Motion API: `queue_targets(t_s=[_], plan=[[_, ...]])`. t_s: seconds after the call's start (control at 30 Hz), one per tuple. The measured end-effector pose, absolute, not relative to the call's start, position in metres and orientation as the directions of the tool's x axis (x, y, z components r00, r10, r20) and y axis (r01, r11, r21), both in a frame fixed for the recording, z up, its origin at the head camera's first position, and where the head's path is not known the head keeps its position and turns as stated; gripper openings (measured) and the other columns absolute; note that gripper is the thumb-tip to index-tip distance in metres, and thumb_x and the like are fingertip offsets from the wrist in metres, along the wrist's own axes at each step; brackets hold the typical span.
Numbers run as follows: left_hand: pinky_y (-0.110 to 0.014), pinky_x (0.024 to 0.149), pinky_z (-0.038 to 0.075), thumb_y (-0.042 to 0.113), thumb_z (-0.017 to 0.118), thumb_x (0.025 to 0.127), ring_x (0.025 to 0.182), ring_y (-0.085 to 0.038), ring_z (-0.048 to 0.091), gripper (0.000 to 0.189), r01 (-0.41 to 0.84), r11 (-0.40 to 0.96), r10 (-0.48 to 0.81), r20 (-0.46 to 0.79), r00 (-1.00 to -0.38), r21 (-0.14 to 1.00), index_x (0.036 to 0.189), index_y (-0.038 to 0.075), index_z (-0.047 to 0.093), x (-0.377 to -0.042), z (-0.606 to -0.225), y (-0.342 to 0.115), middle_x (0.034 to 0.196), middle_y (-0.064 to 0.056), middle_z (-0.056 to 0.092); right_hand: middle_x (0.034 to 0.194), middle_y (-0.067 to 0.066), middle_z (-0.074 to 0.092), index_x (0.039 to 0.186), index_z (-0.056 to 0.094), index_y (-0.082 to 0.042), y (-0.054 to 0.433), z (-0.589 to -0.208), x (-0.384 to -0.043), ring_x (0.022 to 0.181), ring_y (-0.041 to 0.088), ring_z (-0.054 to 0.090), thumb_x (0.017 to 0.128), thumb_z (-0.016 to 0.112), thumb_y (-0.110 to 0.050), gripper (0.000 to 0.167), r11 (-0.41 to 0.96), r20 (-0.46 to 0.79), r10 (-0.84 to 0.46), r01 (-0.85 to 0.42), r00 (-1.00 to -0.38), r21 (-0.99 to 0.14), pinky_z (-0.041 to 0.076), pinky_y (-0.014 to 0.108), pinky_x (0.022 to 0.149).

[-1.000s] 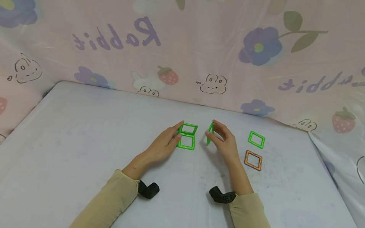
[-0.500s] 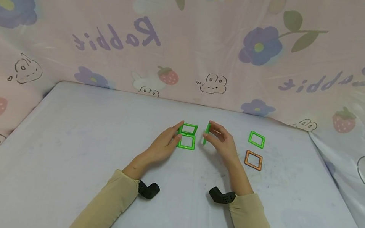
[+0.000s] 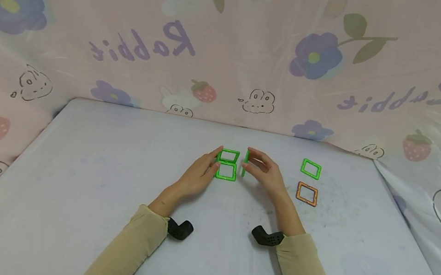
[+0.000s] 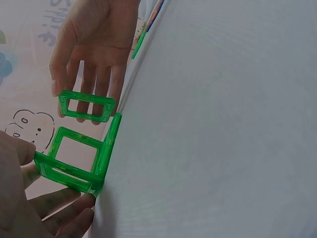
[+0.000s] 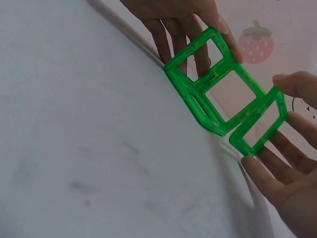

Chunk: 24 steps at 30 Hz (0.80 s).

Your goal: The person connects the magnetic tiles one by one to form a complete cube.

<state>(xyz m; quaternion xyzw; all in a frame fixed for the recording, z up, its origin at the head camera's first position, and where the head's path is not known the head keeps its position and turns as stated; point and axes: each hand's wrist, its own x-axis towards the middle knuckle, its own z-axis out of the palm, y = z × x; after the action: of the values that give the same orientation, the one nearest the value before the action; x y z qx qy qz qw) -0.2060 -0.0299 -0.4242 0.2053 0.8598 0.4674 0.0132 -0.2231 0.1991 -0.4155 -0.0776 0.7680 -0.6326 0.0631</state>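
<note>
Several green square frame-shaped building tiles form an open box corner: one flat tile (image 3: 225,178), one upright at the back (image 3: 230,151), and one upright on the left (image 5: 188,48). My left hand (image 3: 198,171) holds that left tile by its edges, thumb at one side and fingers at the other. To the right of the corner, my right hand (image 3: 267,174) pinches another green tile (image 4: 85,117) upright between thumb and fingers. A narrow gap separates this tile from the box corner; in the head view it shows nearly edge-on.
Farther right on the white tabletop (image 3: 71,192) lie a loose green tile (image 3: 310,169) and an orange tile (image 3: 307,194). A printed curtain (image 3: 231,55) hangs round the back and sides. Black devices (image 3: 180,230) sit at both wrists.
My right hand has carried its upright green tile leftward, closer to the box corner, and turned it more edge-on. The left hand and its tiles hold still.
</note>
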Motion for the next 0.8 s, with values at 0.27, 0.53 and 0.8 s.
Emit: queue_targets(t_s=[0.27,0.53,0.8], plan=[[-0.044,0.091,0.043,0.021,0.039,0.103,0.100,-0.025,0.051,0.052,0.347,0.474,0.368,0.176,-0.913,0.809,0.152,0.010,0.025,-0.2058,-0.4237,-0.0300,0.118,-0.015,0.057,0.143,0.009,0.046,0.140,0.048,-0.012,0.1974,-0.4149,-0.2218,0.136,0.026,0.041,0.089,0.070,-0.020,0.057,0.199,-0.018,-0.226,-0.028,-0.974,-0.980,0.034,0.050,0.109],[-0.044,0.092,0.043,0.021,0.039,0.103,0.101,-0.026,0.051,0.051,0.344,0.475,0.376,0.167,-0.911,0.810,0.152,0.010,0.026,-0.2072,-0.4248,-0.0304,0.120,-0.017,0.057,0.144,0.011,0.046,0.142,0.045,-0.010,0.1963,-0.4160,-0.2212,0.137,0.028,0.040,0.089,0.069,-0.020,0.059,0.212,-0.024,-0.264,-0.034,-0.964,-0.977,0.035,0.051,0.109],[-0.046,0.096,0.042,0.022,0.038,0.104,0.107,-0.027,0.051,0.051,0.337,0.478,0.369,0.163,-0.915,0.811,0.153,0.012,0.025,-0.2071,-0.4248,-0.0304,0.122,-0.017,0.056,0.141,0.011,0.049,0.139,0.049,-0.013,0.1951,-0.4165,-0.2197,0.131,0.027,0.048,0.089,0.069,-0.019,0.054,0.182,-0.030,-0.301,-0.026,-0.953,-0.983,0.047,0.039,0.100]])
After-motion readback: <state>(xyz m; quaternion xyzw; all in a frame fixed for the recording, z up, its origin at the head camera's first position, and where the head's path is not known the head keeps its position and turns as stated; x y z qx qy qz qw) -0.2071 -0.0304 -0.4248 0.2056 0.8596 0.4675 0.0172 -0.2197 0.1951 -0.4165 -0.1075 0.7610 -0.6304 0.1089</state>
